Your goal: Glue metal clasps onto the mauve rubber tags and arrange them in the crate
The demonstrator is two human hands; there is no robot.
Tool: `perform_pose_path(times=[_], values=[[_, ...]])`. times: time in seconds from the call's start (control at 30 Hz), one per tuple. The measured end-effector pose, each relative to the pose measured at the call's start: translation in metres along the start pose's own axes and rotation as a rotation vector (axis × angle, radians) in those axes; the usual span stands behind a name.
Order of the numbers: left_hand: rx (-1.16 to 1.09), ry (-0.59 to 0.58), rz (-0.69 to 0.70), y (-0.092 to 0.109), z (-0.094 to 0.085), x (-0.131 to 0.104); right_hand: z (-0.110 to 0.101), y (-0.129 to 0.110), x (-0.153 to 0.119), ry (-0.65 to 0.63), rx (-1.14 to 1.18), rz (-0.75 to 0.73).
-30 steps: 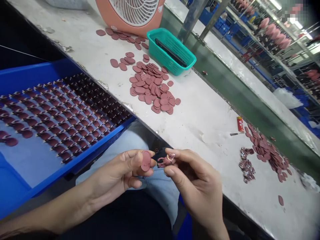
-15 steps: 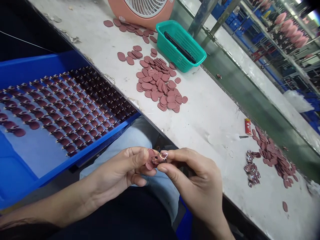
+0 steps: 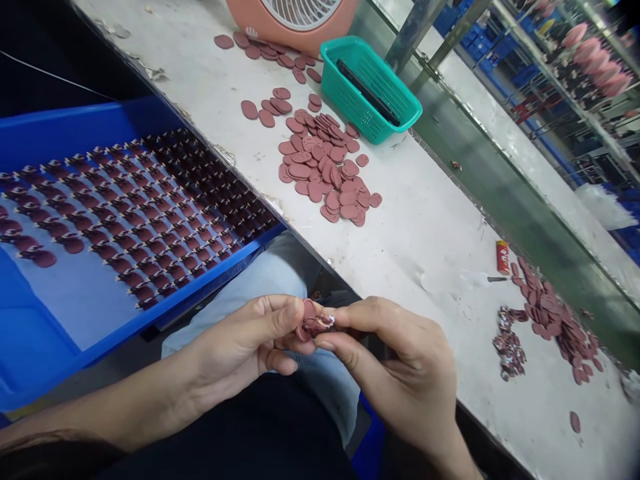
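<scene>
Scuffed off-white bench (image 3: 410,240) on a steep slant

Upper right, blurred metal racks (image 3: 555,93) fill the background, carrying blue bins and bulky pink bundles (image 3: 597,63). The bench runs diagonally from upper left to lower right, its top marked and its near edge chipped; a dark green strip (image 3: 480,177) lies along its far side. Below its near edge, on the left, sits a blue plastic tray (image 3: 30,313) lined with pale paper (image 3: 70,287), on which dark red pieces (image 3: 155,227) stand in close rows.

Over the light-blue trousers (image 3: 250,273) of the seated person are both bare hands. On the bench's far half stand a coral fan (image 3: 295,33) with a white grille and, just beside it, a teal perforated basket (image 3: 345,107) holding a long black object (image 3: 367,93). A pile of flat, dull-red oval discs (image 3: 325,167) spreads nearby; a second pile (image 3: 555,313) lies far right, near a shiny reddish cluster (image 3: 509,343) and a small red-and-yellow box (image 3: 503,257).

The left hand (image 3: 240,347) has its fingers clamped on one dull-red oval disc (image 3: 308,310). The right hand's (image 3: 405,347) thumb and index finger pinch a tiny dark red figure (image 3: 319,323) with a pale band, overlapping that disc; whether the two are joined, I cannot tell.
</scene>
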State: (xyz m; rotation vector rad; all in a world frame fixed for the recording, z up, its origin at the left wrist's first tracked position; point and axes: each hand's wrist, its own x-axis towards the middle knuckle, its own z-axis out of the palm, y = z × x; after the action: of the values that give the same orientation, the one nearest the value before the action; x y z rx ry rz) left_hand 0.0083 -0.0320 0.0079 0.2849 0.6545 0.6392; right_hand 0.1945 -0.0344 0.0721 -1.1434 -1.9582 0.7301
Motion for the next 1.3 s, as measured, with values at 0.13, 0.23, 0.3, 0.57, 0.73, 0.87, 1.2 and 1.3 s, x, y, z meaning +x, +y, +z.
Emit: perform_pose_path(times=[0.13, 0.23, 0.3, 0.57, 0.73, 0.87, 1.2, 1.3], values=[[-0.022, 0.021, -0.014, 0.0, 0.001, -0.001, -0.002, 0.001, 0.001, -0.028, 0.034, -0.015], [-0.029, 0.032, -0.019, 0.001, 0.002, -0.002, -0.004, 0.0, 0.001, -0.059, 0.04, -0.023], [-0.024, 0.04, -0.026, 0.001, 0.002, -0.001, -0.006, -0.002, 0.002, -0.074, 0.014, -0.034], [-0.012, 0.077, -0.006, 0.003, 0.006, -0.006, -0.004, -0.011, 0.001, -0.085, -0.037, -0.102], [-0.007, 0.053, 0.007, 0.004, 0.008, -0.01, -0.004, -0.016, -0.003, -0.09, -0.028, -0.113], [-0.023, 0.045, 0.002, 0.004, 0.009, -0.008, -0.004, -0.016, -0.004, -0.086, -0.023, -0.109], [-0.038, -0.007, 0.004, 0.002, 0.005, -0.007, -0.003, -0.015, -0.003, -0.093, -0.075, -0.097], [-0.041, -0.043, -0.008, 0.002, 0.001, -0.006, -0.002, -0.013, -0.001, -0.087, -0.06, -0.096]])
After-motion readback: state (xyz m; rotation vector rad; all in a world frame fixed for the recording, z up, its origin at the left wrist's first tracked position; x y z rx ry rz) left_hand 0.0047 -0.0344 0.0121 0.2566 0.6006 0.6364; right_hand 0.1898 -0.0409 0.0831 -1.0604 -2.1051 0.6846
